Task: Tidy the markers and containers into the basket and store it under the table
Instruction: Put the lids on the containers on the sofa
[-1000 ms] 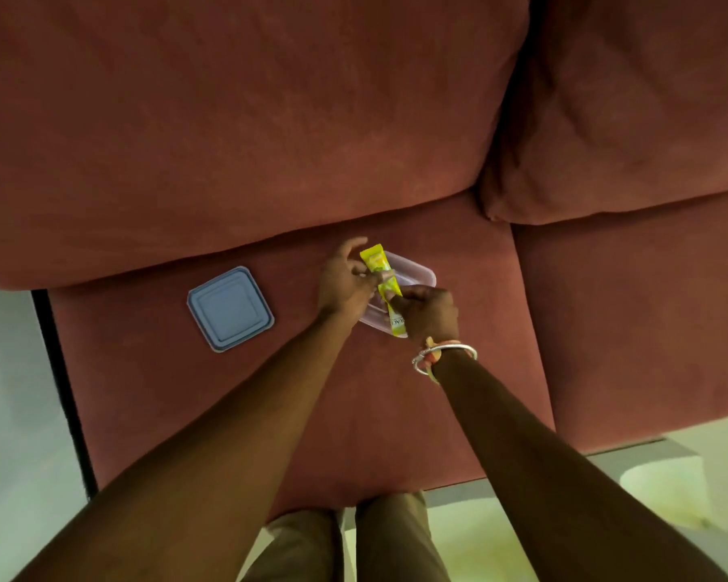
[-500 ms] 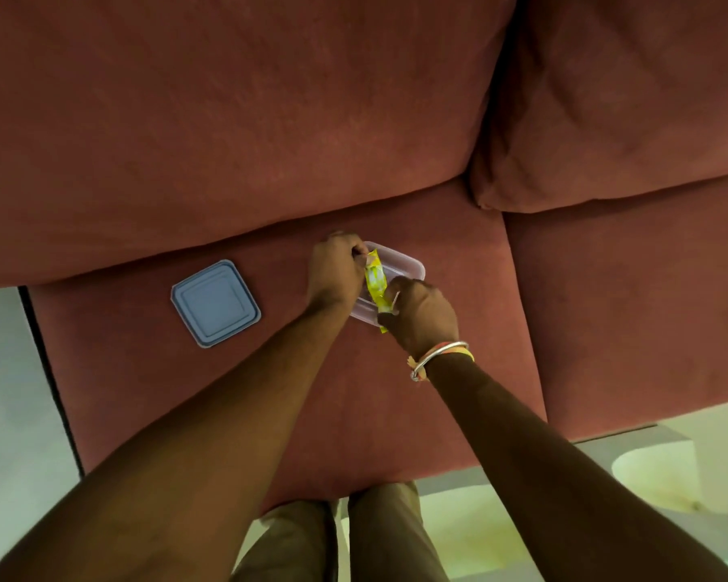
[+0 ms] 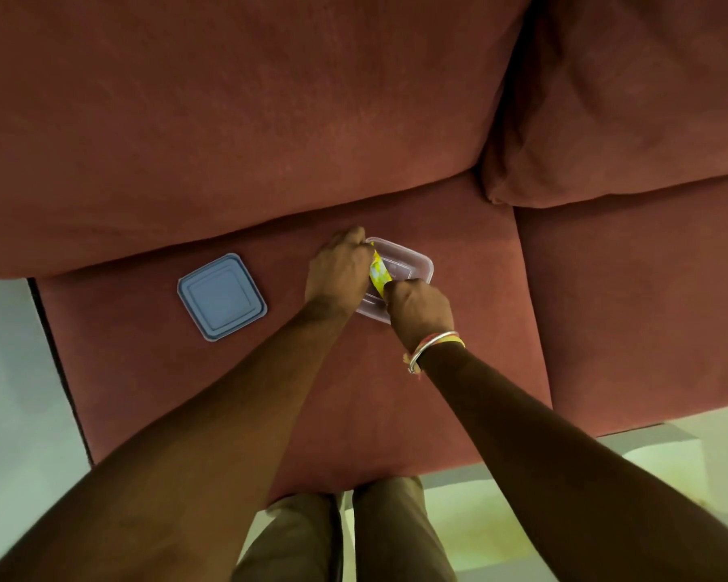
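Left hand (image 3: 338,267) and right hand (image 3: 421,309), fingers pinching a yellow packet (image 3: 380,274) over clear container (image 3: 412,266); blue lid (image 3: 222,297) well apart on sofa seat (image 3: 354,392).

We see a rust-red sofa (image 3: 270,140) filling most of view. Grey-blue square lid (image 3: 222,297) at 9 o'clock of the clear container (image 3: 412,262). Packet (image 3: 380,274) over it: yellow w/ pale blotches. Bangles (image 3: 436,344) at 5 o'clock: silver, orange, yellow. Trousers (image 3: 341,535) olive-tan; floor (image 3: 13,371) pale grey-green.

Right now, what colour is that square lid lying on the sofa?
The lid is pale blue-grey, seen clearly in the head view.
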The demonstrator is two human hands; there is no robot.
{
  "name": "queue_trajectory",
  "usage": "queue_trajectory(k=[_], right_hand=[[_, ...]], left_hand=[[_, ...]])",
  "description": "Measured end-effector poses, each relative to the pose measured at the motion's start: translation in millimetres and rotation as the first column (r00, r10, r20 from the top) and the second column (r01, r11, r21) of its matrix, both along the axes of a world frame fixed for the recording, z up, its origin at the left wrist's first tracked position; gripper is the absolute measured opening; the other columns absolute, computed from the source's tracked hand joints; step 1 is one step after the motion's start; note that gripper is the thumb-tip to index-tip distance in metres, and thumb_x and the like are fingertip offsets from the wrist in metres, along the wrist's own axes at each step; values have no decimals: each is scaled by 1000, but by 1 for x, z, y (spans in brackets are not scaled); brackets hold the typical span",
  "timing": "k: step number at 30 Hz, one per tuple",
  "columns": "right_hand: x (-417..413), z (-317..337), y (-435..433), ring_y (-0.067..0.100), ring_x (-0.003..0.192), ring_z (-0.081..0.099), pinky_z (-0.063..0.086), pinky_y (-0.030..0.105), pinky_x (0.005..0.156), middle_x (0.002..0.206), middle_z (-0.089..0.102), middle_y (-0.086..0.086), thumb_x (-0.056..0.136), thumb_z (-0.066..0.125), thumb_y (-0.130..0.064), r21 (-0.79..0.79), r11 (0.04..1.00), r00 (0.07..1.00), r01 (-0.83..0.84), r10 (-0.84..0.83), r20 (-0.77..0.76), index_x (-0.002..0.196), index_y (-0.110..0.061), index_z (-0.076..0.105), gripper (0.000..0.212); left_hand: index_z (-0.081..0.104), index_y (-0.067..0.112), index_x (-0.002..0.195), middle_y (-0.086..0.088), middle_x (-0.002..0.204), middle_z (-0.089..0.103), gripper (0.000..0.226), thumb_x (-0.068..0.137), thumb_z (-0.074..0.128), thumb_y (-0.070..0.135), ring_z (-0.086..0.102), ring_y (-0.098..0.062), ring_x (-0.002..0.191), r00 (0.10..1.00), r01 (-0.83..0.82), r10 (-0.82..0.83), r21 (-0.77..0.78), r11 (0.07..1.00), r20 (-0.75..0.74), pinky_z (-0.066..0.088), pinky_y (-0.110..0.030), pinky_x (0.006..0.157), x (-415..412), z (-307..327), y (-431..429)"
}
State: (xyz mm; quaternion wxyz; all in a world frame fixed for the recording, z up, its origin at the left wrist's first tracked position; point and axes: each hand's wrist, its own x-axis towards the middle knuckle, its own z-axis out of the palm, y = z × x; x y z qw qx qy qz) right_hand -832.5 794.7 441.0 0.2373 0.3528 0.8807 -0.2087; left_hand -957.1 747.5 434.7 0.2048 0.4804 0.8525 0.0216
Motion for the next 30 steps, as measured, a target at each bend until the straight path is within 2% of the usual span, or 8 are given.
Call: queue_trajectory(k=[4, 7, 12, 16, 18, 22, 26, 30], right_hand=[[3, -1, 2, 36, 79, 69, 50, 35, 62, 89, 70, 10, 93, 50, -17, -26, 998, 998, 66, -66, -20, 98, -19, 70, 21], [2, 0, 6, 35, 77, 68, 48, 33, 59, 85, 70, 9, 92, 52, -25, -88, 990, 993, 112, -115, -30, 93, -21, 71, 20], [-12, 9, 3, 31, 85, 68, 47, 32, 63, 92, 71, 7, 90, 56, -27, -150, 981, 989, 120, -132, -69, 107, -24, 68, 21], [-56, 17, -19, 31, 85, 67, 51, 37, 69, 85, 71, 9, 89, 54, -24, -198, 975, 971, 101, -140, -195, 89, -14, 68, 17], [-85, 22, -40, 33, 87, 66, 50, 37, 74, 89, 72, 9, 89, 55, -29, -223, 973, 963, 63, -118, -242, 92, -16, 68, 19], [-134, 14, -81, 34, 100, 65, 54, 35, 83, 106, 70, 13, 86, 59, -25, -444, 893, 967, 70, -169, -188, 108, -16, 66, 25], [-153, 7, -107, 33, 124, 52, 44, 35, 99, 134, 53, 17, 88, 66, -22, -498, 865, 989, 58, -118, -90, 134, -6, 49, 52], [-158, 3, -117, 33, 122, 52, 43, 34, 100, 135, 51, 16, 88, 64, -35, -492, 864, 985, 108, -161, -67, 132, -5, 52, 55]], left_hand=[[73, 13, 78, -5, 82, 63, 4, 75, 74, 15, 65, -29, 78, 999, 52, -52, 53, 997, 8, 53, -33, 61, 0, -2, -8], [71, 15, 101, -6, 93, 64, 19, 85, 66, 21, 63, -29, 90, 996, -44, 32, 134, 990, 86, 51, -37, 73, -1, 4, -17], [63, 16, 115, -4, 102, 68, 28, 91, 55, 29, 64, -26, 92, 977, -184, 149, 255, 949, 150, 51, -36, 73, -5, 11, -56], [65, 16, 108, -5, 105, 65, 15, 96, 56, 20, 62, -26, 93, 934, -343, 304, 230, 911, 189, 51, -34, 74, -25, 7, -98], [67, 14, 106, -7, 103, 65, 15, 97, 56, 18, 62, -27, 95, 883, -461, 419, 219, 860, 214, 50, -35, 76, -39, 8, -118], [62, 8, 120, -13, 123, 59, 33, 88, 67, 13, 55, -31, 115, 687, -725, 694, 125, 678, 215, 51, -43, 92, -64, 7, -162], [50, 4, 131, -18, 129, 55, 54, 82, 73, 12, 48, -34, 121, 484, -871, 852, 18, 491, 197, 44, -45, 99, -77, -2, -190], [51, 7, 131, -9, 114, 68, 54, 85, 75, 18, 65, -25, 102, 70, -993, 914, -57, 101, 400, 56, -42, 89, -79, -5, -190]])
